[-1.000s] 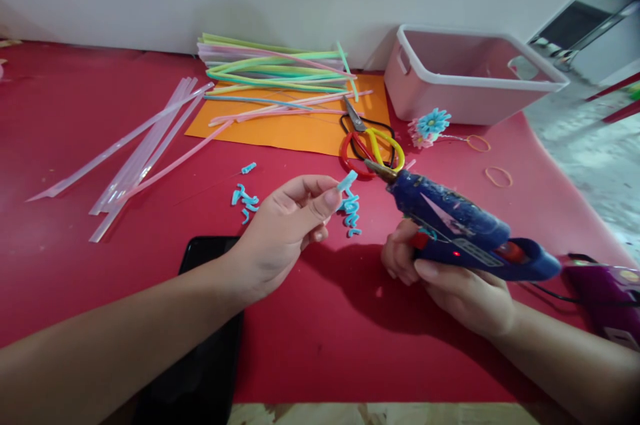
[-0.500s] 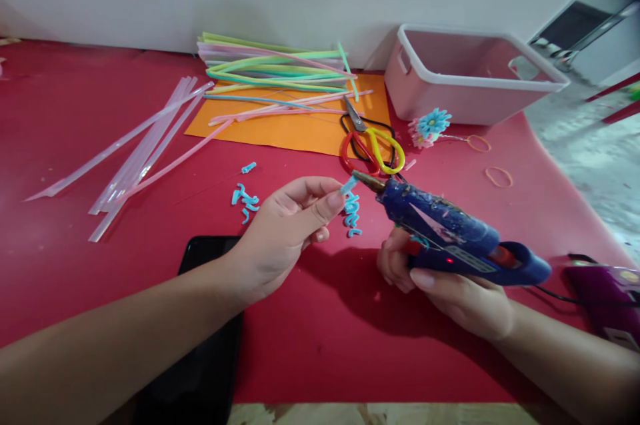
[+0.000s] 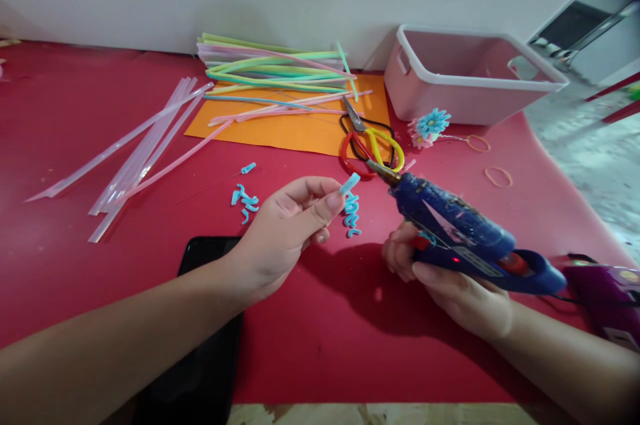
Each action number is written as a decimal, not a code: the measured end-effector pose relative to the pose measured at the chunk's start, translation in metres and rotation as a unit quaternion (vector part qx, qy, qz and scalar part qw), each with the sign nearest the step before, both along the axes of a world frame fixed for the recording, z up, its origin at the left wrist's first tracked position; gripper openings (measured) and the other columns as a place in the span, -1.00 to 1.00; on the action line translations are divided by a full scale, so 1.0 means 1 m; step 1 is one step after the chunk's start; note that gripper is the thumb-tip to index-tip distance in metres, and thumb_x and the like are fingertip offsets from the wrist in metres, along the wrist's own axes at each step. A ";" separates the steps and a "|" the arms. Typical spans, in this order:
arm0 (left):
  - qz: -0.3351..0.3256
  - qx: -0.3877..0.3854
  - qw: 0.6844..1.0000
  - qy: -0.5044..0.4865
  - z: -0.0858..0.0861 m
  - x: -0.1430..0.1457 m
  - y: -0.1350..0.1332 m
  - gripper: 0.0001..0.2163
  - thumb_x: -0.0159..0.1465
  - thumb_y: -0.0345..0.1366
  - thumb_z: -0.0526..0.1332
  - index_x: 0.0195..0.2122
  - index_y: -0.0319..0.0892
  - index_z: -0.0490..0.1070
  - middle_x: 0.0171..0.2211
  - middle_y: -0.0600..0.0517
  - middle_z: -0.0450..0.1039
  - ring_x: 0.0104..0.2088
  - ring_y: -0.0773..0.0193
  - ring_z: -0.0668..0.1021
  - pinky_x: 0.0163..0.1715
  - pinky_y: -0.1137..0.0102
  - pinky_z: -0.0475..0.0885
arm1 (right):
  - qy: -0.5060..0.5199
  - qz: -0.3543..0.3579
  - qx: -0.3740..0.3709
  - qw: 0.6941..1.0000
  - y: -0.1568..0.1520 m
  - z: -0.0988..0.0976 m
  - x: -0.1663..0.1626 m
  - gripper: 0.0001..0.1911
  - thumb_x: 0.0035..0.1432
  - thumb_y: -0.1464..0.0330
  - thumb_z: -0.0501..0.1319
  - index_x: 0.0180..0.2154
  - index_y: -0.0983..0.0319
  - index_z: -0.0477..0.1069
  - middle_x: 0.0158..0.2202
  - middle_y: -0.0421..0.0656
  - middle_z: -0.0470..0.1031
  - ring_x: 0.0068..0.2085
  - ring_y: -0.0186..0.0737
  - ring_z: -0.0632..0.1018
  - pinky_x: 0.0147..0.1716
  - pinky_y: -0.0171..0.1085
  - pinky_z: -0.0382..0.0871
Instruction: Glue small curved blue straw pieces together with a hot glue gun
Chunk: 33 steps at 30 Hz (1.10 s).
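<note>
Between thumb and forefinger, my left hand (image 3: pixel 290 232) pinches a short light-blue piece of pipe cleaner (image 3: pixel 350 183), its free end pointing up and right. My right hand (image 3: pixel 450 282) is wrapped round the handle of a blue glue gun (image 3: pixel 450 225) with a small red light lit. The gun's metal nozzle points left, a little apart from the blue piece. On the table below lie curled blue pipe cleaner bits (image 3: pixel 351 215), and more bits (image 3: pixel 244 198) lie left of my left hand. A blue-tipped thin wire (image 3: pixel 248 168) rests above those.
Scissors (image 3: pixel 373 142) and a pipe cleaner bundle (image 3: pixel 275 65) lie on orange paper (image 3: pixel 240 125). Clear glue sticks (image 3: pixel 145 152) are at left. A pink basket (image 3: pixel 475 102), a pipe cleaner flower (image 3: pixel 433 122) and rubber bands (image 3: pixel 499 177) are at right. A black phone (image 3: pixel 200 352) lies under my left forearm.
My right hand has drawn the glue gun slightly right, so its nozzle has come away from the blue piece. My left hand has stayed in place.
</note>
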<state>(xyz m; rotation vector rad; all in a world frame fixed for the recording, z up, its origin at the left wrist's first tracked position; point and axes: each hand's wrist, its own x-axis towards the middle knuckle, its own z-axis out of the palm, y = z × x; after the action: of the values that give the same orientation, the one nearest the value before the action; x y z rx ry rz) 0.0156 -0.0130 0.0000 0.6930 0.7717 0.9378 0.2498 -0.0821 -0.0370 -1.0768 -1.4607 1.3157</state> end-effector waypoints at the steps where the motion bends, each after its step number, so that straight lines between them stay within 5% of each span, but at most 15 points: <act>1: 0.001 0.001 1.000 0.000 0.000 0.000 0.000 -0.78 0.02 -0.20 0.54 -0.40 -0.13 0.56 -0.52 0.19 0.42 -0.54 0.53 0.41 -0.53 0.65 0.38 | -0.003 0.004 0.000 1.000 0.000 0.000 0.000 -0.79 0.28 0.15 0.24 -0.25 0.15 0.48 -0.42 -0.18 0.39 -0.36 -0.19 0.42 -0.30 -0.18 0.39; 19: -0.010 -0.003 1.000 0.001 0.003 0.001 0.000 -0.78 0.12 -0.23 0.49 -0.45 -0.23 0.50 -0.54 0.17 0.36 -0.56 0.55 0.35 -0.51 0.63 0.32 | -0.125 0.017 0.049 0.991 0.009 0.016 -0.008 -0.86 0.28 0.30 0.22 -0.35 0.19 0.39 -0.39 -0.19 0.40 -0.38 -0.29 0.46 -0.37 -0.29 0.39; 33: -0.002 -0.010 1.000 0.008 0.005 0.001 0.001 -0.74 0.06 -0.20 0.51 -0.50 -0.22 0.50 -0.58 0.17 0.34 -0.55 0.52 0.35 -0.50 0.59 0.30 | -0.114 -0.014 0.072 0.991 0.005 0.013 -0.009 -0.94 0.27 0.38 0.25 -0.27 0.12 0.38 -0.39 -0.24 0.42 -0.43 -0.32 0.45 -0.41 -0.30 0.36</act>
<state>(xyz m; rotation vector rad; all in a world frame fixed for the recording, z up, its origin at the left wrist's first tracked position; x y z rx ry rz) 0.0165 -0.0125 0.0054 0.6853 0.7935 0.9212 0.2406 -0.0775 -0.0240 -1.1766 -1.6759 1.0771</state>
